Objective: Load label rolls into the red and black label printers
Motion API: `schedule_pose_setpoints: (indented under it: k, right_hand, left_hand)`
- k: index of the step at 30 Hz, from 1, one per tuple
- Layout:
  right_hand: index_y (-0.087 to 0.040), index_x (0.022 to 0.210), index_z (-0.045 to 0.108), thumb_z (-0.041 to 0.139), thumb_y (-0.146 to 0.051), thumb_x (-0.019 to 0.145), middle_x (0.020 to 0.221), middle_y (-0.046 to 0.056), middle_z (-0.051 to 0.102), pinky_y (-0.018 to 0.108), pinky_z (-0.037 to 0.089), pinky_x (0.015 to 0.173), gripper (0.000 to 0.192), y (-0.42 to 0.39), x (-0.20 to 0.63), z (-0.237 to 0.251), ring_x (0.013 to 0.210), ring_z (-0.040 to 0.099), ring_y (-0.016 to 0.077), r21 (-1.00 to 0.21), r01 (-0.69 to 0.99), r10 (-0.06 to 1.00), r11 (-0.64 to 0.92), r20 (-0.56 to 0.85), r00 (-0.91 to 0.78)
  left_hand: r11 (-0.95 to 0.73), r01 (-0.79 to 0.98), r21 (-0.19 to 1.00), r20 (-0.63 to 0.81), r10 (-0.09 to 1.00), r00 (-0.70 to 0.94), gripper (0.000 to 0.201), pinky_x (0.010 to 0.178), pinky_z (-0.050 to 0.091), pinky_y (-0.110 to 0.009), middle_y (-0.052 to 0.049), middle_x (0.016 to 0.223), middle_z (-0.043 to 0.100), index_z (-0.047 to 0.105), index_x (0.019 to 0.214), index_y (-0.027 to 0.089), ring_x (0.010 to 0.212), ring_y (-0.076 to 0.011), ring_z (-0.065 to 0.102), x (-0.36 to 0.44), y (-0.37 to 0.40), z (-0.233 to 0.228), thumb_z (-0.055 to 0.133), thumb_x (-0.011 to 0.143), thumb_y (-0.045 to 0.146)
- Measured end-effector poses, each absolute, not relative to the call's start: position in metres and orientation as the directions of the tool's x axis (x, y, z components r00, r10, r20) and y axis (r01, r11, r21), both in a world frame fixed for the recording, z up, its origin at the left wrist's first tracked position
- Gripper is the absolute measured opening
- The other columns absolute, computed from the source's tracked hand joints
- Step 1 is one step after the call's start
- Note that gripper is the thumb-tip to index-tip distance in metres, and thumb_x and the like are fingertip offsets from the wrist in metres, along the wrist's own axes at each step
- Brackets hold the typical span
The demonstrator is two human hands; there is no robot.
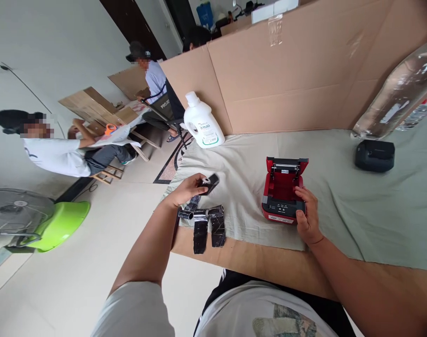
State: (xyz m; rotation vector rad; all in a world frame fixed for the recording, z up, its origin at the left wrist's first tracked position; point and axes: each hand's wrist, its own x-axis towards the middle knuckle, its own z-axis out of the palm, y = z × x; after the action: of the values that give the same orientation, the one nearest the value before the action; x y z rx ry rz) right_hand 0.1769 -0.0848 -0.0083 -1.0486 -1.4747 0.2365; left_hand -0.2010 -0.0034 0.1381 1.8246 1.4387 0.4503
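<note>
Left hand (187, 189): arm extended, grip closed around black-wrapped roll (209, 183), lifted above wrapped rolls (203, 224) at counter (255, 260) edge. Right hand (306, 213): fingers curled, grip holding red printer (283, 189), lid open, on cloth (357, 210).

You can read "PROJE", cut off, in white on the black chair back (163, 104) | green label on your white detergent bottle (202, 122): lettering too small to read | white sticker on the wrapped roll (392, 111): illegible | red printer (283, 192) button markings: too small to tell
</note>
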Motion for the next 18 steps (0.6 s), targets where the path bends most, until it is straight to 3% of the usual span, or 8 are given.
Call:
schedule_pose_setpoints:
  k: [3,5,7,8,10,13,15,18]
  right_hand:
    - [-0.022,0.129,0.052,0.04,-0.043,0.094,0.133,0.012,0.056,0.063,0.034,0.109,0.043,-0.086,0.177,-0.006,0.132,0.044,0.0335,-0.69,0.465,0.718,0.555,0.68,0.151]
    - [-0.022,0.129,0.052,0.042,-0.042,0.094,0.134,0.012,0.056,0.062,0.035,0.109,0.042,-0.087,0.178,-0.004,0.132,0.044,0.0329,-0.692,0.471,0.729,0.547,0.671,0.139]
    - [-0.022,0.128,0.052,0.042,-0.043,0.094,0.134,0.012,0.055,0.062,0.036,0.108,0.041,-0.087,0.18,-0.003,0.131,0.045,0.0324,-0.694,0.478,0.738,0.539,0.663,0.13]
    - [-0.022,0.129,0.052,0.043,-0.043,0.094,0.134,0.012,0.055,0.061,0.036,0.108,0.042,-0.087,0.18,-0.003,0.131,0.045,0.0321,-0.693,0.48,0.74,0.538,0.661,0.124]
    - [-0.022,0.129,0.051,0.044,-0.045,0.094,0.135,0.013,0.055,0.061,0.036,0.108,0.043,-0.087,0.182,-0.003,0.13,0.046,0.0319,-0.69,0.48,0.743,0.541,0.66,0.112]
    - [-0.022,0.133,0.048,0.048,-0.048,0.092,0.136,0.013,0.054,0.059,0.036,0.109,0.049,-0.087,0.184,-0.005,0.13,0.044,0.0319,-0.696,0.458,0.742,0.552,0.661,0.109]
    - [-0.021,0.138,0.044,0.05,-0.05,0.091,0.137,0.014,0.051,0.058,0.038,0.108,0.056,-0.087,0.185,-0.006,0.131,0.044,0.0322,-0.717,0.435,0.752,0.545,0.647,0.124]
    - [-0.02,0.144,0.038,0.048,-0.049,0.092,0.141,0.015,0.047,0.057,0.039,0.107,0.06,-0.088,0.186,-0.005,0.13,0.045,0.032,-0.737,0.409,0.768,0.537,0.628,0.123]
  left_hand:
    - [-0.003,0.46,0.888,-0.305,0.744,0.594,0.047,0.066,0.049,-0.028,-0.005,0.084,0.066,0.066,0.096,0.015,0.074,-0.0188,0.061,-0.155,-0.025,0.171,0.074,0.067,0.052]
    - [0.045,0.423,0.905,-0.392,0.478,0.786,0.045,0.063,0.05,-0.028,-0.007,0.082,0.069,0.07,0.095,0.015,0.071,-0.0201,0.062,-0.119,-0.038,0.182,0.077,0.066,0.05]
    - [-0.023,0.398,0.917,-0.379,0.256,0.889,0.039,0.065,0.052,-0.028,-0.007,0.086,0.071,0.071,0.1,0.018,0.073,-0.0205,0.064,-0.083,-0.043,0.181,0.075,0.071,0.044]
    - [-0.1,0.367,0.925,-0.341,0.212,0.916,0.037,0.068,0.052,-0.029,-0.007,0.09,0.071,0.07,0.104,0.02,0.077,-0.0205,0.065,-0.065,-0.043,0.177,0.073,0.074,0.041]
    - [-0.297,0.299,0.907,-0.227,0.255,0.94,0.031,0.079,0.052,-0.03,-0.007,0.099,0.07,0.068,0.107,0.021,0.088,-0.0206,0.064,-0.033,-0.034,0.164,0.069,0.079,0.035]
    - [-0.563,0.349,0.749,-0.078,0.449,0.89,0.028,0.093,0.048,-0.034,-0.01,0.11,0.066,0.066,0.109,0.017,0.103,-0.0228,0.061,0.007,-0.012,0.138,0.065,0.082,0.025]
    - [-0.653,0.478,0.587,-0.068,0.549,0.833,0.031,0.098,0.045,-0.037,-0.013,0.115,0.064,0.064,0.112,0.014,0.11,-0.0252,0.059,0.026,0.003,0.123,0.064,0.081,0.019]
    - [-0.706,0.617,0.349,-0.152,0.606,0.78,0.03,0.102,0.043,-0.043,-0.014,0.115,0.067,0.065,0.111,0.013,0.114,-0.0294,0.059,0.043,0.014,0.108,0.064,0.081,0.018]
